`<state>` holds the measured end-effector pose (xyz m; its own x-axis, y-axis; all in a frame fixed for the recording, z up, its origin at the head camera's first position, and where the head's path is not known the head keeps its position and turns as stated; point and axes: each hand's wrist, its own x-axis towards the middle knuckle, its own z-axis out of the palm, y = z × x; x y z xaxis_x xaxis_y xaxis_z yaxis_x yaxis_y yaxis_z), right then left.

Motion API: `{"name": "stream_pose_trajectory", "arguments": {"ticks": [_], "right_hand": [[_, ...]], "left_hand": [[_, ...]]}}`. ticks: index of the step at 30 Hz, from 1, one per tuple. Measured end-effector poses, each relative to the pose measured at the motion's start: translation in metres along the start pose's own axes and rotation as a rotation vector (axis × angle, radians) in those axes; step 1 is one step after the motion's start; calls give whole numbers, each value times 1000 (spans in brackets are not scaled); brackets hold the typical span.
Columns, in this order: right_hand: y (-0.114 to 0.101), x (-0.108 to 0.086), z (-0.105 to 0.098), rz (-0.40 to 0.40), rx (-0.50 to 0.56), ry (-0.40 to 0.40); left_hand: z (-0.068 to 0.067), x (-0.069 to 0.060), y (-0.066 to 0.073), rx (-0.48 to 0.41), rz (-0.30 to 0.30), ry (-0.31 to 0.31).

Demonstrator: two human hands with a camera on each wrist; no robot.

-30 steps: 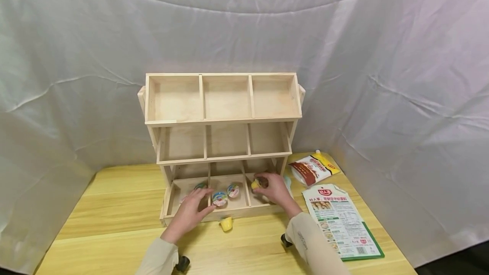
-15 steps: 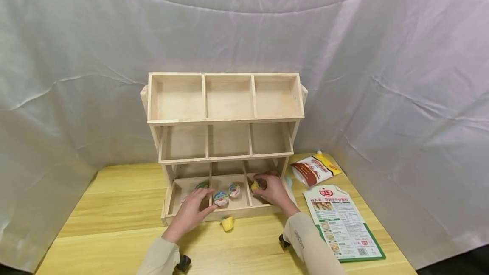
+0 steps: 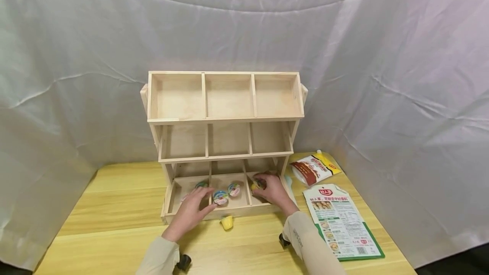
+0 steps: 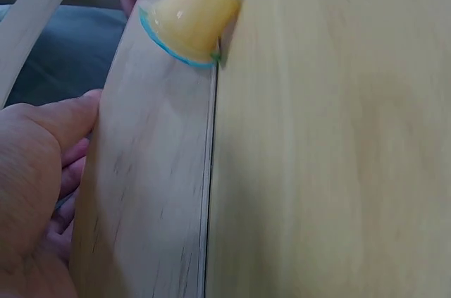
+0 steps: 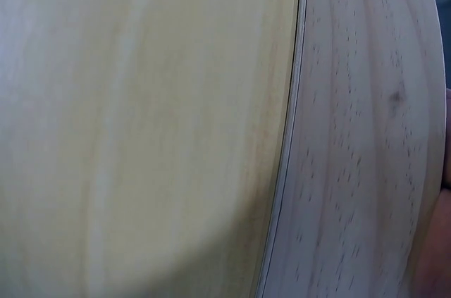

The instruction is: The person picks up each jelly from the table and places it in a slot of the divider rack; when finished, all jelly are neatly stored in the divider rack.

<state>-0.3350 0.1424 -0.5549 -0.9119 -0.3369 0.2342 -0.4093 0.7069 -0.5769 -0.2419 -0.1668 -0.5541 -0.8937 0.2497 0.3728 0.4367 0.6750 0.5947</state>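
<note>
In the head view my left hand reaches over the front board of the lowest tier's left compartment, thumb spread from the fingers. A jelly cup with a green rim lies just beyond its fingertips; the hand hides part of that compartment. My right hand pinches a yellow jelly cup inside the lowest right compartment. Two jelly cups with pink-and-blue lids, one nearer and one farther, lie in the middle compartment. Another yellow jelly cup lies on its side on the table against the front board.
The three-tier wooden rack has three compartments per tier. Right of it lie a red-and-white pouch with a yellow end and a flat white-and-green printed packet. Grey cloth hangs behind the yellow wooden table.
The right hand has shifted slightly within the right compartment, with the yellow jelly cup turning a little in its fingers. The left hand stays nearly in place. The head view has shifted slightly.
</note>
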Motion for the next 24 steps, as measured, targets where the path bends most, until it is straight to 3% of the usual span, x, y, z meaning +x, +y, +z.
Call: {"name": "stream_pose_trajectory", "arguments": {"ticks": [3,6,11,13,15,21,24], "right_hand": [[0,0,0,-2,-4,-5],[0,1,0,-7,-3,-19],[-1,-1,0,-9,9,-20],[0,-2,-1,-8,13,-11],[0,-2,-3,-14,11,-1],[3,-2,-4,-27,17,21],[3,-2,-2,-29,25,24]], "left_hand": [[-4,-1,1,-1,9,27],[-15,-7,-2,7,10,94],[-39,-24,-17,34,-47,218],[-46,-33,-25,31,-83,239],[-50,-41,-32,21,-114,240],[-51,-53,-47,-45,-221,167],[-51,-56,-53,-74,-232,140]]}}
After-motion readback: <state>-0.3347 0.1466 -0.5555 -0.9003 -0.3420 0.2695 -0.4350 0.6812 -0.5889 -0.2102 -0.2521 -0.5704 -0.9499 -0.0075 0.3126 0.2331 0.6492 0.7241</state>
